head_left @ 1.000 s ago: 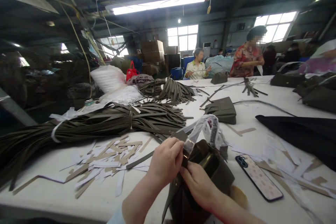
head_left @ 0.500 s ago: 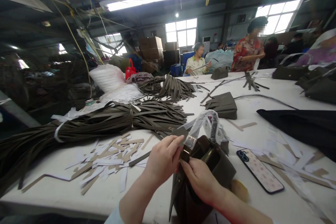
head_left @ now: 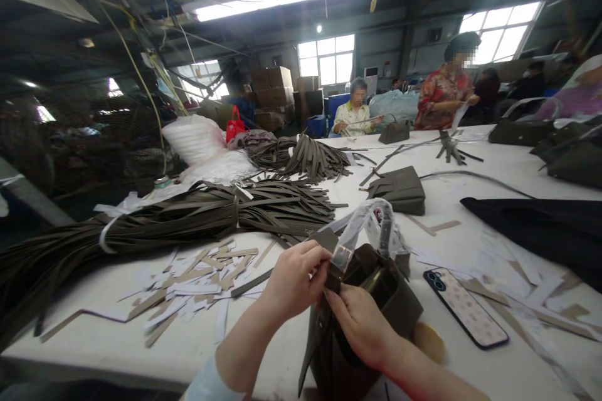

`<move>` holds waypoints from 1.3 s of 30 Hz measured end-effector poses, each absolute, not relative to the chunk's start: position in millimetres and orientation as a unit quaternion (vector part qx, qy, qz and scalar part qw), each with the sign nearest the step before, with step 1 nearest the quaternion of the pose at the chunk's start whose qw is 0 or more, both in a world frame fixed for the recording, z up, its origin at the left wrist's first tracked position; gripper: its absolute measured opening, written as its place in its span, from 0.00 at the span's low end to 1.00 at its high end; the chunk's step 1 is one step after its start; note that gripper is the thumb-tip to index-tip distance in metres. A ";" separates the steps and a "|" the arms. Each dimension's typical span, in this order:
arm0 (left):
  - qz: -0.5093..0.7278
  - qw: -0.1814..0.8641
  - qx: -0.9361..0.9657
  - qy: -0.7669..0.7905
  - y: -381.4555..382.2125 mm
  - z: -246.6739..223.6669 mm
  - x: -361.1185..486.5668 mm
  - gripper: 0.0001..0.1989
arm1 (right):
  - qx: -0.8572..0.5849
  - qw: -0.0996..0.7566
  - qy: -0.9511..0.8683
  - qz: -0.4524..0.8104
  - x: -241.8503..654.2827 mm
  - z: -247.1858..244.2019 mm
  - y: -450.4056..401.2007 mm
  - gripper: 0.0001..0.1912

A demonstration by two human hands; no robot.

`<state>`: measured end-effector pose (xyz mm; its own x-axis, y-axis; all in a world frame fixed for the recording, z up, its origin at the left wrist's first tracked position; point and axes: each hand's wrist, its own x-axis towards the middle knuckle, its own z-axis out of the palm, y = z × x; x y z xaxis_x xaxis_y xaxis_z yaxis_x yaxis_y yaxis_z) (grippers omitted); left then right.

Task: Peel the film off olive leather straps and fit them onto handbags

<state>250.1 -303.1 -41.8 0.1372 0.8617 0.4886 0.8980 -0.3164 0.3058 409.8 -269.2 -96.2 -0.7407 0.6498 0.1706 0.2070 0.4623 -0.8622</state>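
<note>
A dark olive handbag (head_left: 399, 304) stands on the table in front of me, its top open. Its handle (head_left: 360, 225) is wrapped in clear plastic, with a gold buckle near the base. My left hand (head_left: 298, 279) pinches at a dark strap on the bag's upper left side, just below that buckle. My right hand (head_left: 360, 322) grips the same side from the front, thumb and fingers closed on the strap. The fingertips of both hands nearly meet, and exactly what lies between them is partly hidden.
Bundled dark straps (head_left: 211, 213) lie to the left, behind scattered paper and card strips (head_left: 188, 294). A phone (head_left: 465, 307) and a round yellowish object (head_left: 429, 343) sit right of the bag. Another bag (head_left: 397, 191) stands beyond. Two co-workers occupy the far side.
My left fingers have curled in more tightly at the strap, and a gold piece seen between my hands is now covered. The bag and right hand are almost unmoved.
</note>
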 end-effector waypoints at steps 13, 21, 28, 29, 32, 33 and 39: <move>-0.306 0.178 -0.718 -0.599 -322.7 -64.7 263.8 0.06 | -0.287 0.300 -0.809 0.416 407.1 -115.0 -272.4 0.24; -0.363 0.147 -0.682 -0.618 -330.8 -75.3 270.7 0.08 | -0.263 0.277 -0.829 0.407 413.5 -103.2 -272.0 0.23; -0.488 -0.133 -0.609 -0.611 -327.1 -79.5 272.9 0.12 | -0.302 0.418 -0.825 0.231 432.9 -86.6 -254.5 0.10; -0.491 -0.159 -0.607 -0.605 -328.1 -82.7 276.6 0.14 | -0.301 0.425 -0.828 0.206 433.2 -86.7 -251.8 0.09; -0.470 -0.168 -0.606 -0.620 -330.9 -94.8 289.3 0.27 | -0.279 0.429 -0.845 0.153 432.2 -88.0 -247.0 0.11; -0.458 -0.158 -0.603 -0.634 -331.1 -98.4 292.9 0.32 | -0.273 0.432 -0.848 0.137 431.8 -88.3 -246.5 0.12; -0.390 -0.130 -0.600 -0.686 -325.8 -101.9 298.3 0.33 | -0.265 0.415 -0.865 0.093 431.6 -84.6 -246.9 0.16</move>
